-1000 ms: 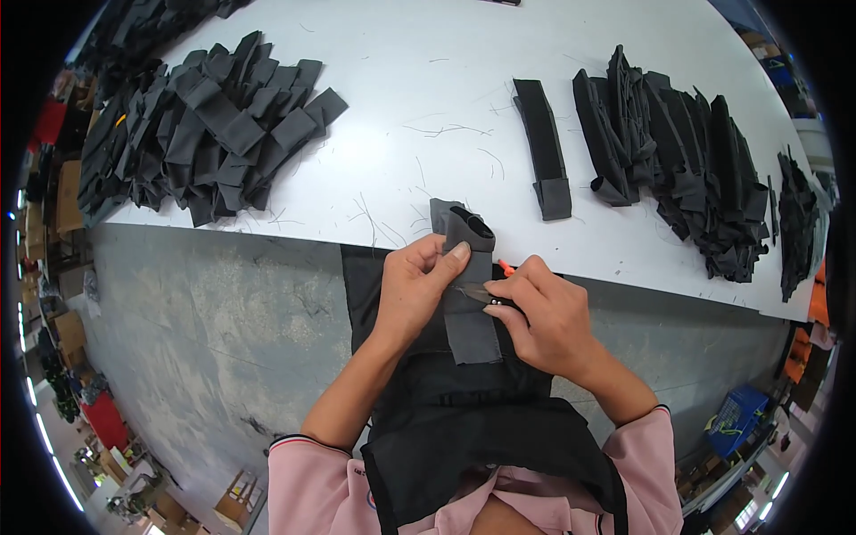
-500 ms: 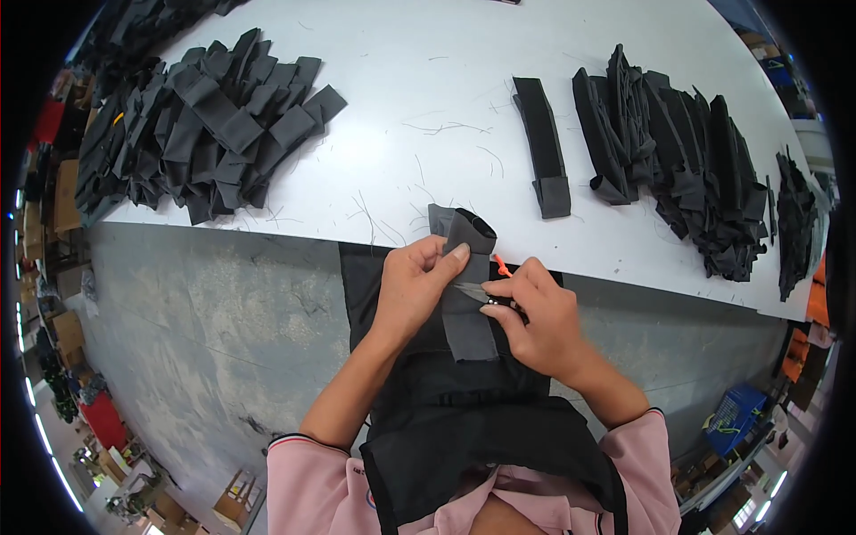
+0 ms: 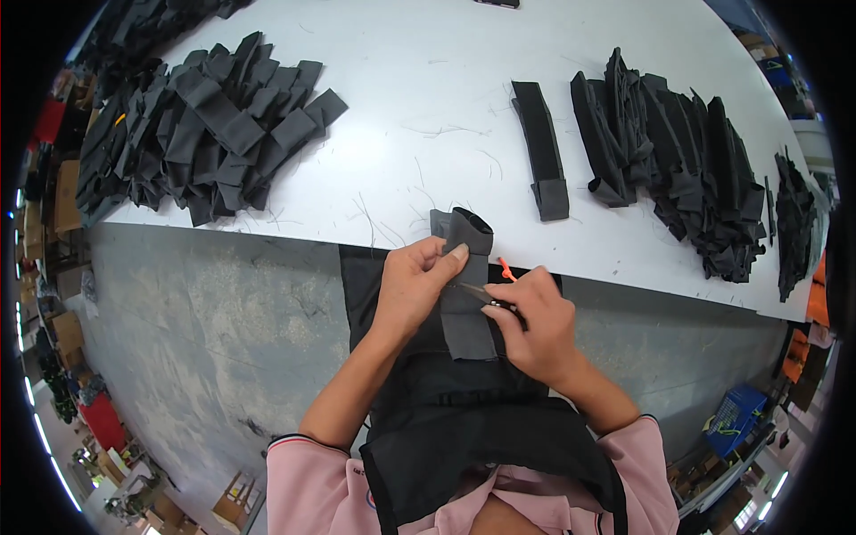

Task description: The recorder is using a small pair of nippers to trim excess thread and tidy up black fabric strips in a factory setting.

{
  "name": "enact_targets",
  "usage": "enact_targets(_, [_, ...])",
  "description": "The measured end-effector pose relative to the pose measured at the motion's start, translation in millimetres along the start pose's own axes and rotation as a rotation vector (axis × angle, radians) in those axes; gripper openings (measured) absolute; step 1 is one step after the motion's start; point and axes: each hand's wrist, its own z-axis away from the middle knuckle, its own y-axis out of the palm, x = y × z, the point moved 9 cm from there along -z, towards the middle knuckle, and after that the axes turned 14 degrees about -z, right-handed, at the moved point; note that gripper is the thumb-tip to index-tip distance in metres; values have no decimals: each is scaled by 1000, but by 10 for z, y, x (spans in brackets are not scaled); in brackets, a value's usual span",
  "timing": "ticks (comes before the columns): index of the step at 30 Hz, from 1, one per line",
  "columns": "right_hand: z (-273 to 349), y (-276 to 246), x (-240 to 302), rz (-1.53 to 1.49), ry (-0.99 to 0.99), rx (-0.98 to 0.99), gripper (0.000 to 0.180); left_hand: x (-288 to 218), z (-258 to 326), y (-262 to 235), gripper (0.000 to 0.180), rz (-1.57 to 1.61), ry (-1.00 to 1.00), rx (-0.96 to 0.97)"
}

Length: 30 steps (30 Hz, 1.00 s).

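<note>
Between thumb and fingers, my left hand [image 3: 417, 278] pinches a dark grey fabric strip [image 3: 466, 334] at the table's front edge. The strip's far end curls into a loop, and its near end hangs down in front of my black apron. My right hand [image 3: 539, 319] is closed round a small pair of thread snips [image 3: 477, 292] with dark handles. Their metal blades point left and lie over the middle of the strip, just below my left thumb. An orange cord [image 3: 506, 270] sticks up by my right fingers.
A white table [image 3: 392, 80] spans the far side, strewn with loose threads. A heap of dark grey strips [image 3: 223, 125] lies at left, stacked black strips [image 3: 695, 169] at right. One single strip [image 3: 540, 147] lies between. A blue crate [image 3: 736, 419] stands on the floor at right.
My right hand has shifted slightly right, and the snips' blades look closer together than before. My left hand keeps its pinch on the strip, nearly unmoved.
</note>
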Motion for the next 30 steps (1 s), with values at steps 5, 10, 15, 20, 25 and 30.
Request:
enact_targets(5, [-43,-57,-135,-350,139,-69,36,-31,15,-19,15,163,55,102])
enact_targets(10, [98,51,-444,-467,304,-79,13,71,-136,209,31,649,-4,425])
enact_targets(15, [145,-49,-638,-691,472,-213,18,-288,-261,-643,29,77,324,90])
enact_targets(20, [-308,-216,-855,-492,359,-211,16,-1622,31,-2235,31,-436,685,-450])
enact_targets(25, [-478,-308,-1060,-127,281,-155,14,-1795,12,-3364,5,-1501,539,-801])
enact_targets(30, [-631,-472,-1296,166,345,-269,43,-1499,-47,-3458,28,-1765,495,-1111])
